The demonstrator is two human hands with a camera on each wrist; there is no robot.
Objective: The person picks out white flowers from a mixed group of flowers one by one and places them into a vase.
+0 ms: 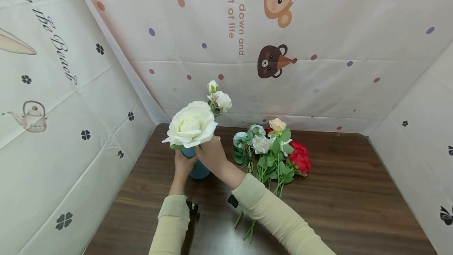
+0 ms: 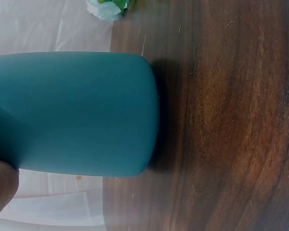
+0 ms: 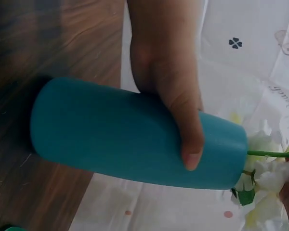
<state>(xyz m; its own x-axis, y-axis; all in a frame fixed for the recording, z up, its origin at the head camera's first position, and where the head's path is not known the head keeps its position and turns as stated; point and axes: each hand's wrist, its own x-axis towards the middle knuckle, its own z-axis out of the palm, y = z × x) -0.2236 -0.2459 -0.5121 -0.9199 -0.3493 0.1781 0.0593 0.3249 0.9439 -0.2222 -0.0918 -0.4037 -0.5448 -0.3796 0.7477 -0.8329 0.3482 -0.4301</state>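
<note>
A teal vase [image 1: 199,171] stands upright on the wooden table, its rim partly hidden by hands and petals in the head view. My left hand [image 1: 183,165] grips it near the top; in the right wrist view the thumb [image 3: 192,154] lies across its side. Just above the mouth, my right hand [image 1: 214,154] pinches a green stem [image 3: 269,154] whose lower end reaches the vase opening. A large white rose [image 1: 191,125] blooms over both hands. Behind it rise smaller white flowers [image 1: 222,100]; where their stem ends is hidden in the head view.
To the right of the vase lies a loose bunch of artificial flowers, with a blue-white bloom [image 1: 262,145], a peach rose [image 1: 277,124] and a red flower [image 1: 300,157]. Their stems point toward the front of the wooden table [image 1: 339,196]. Printed cloth walls [image 1: 198,23] enclose the table.
</note>
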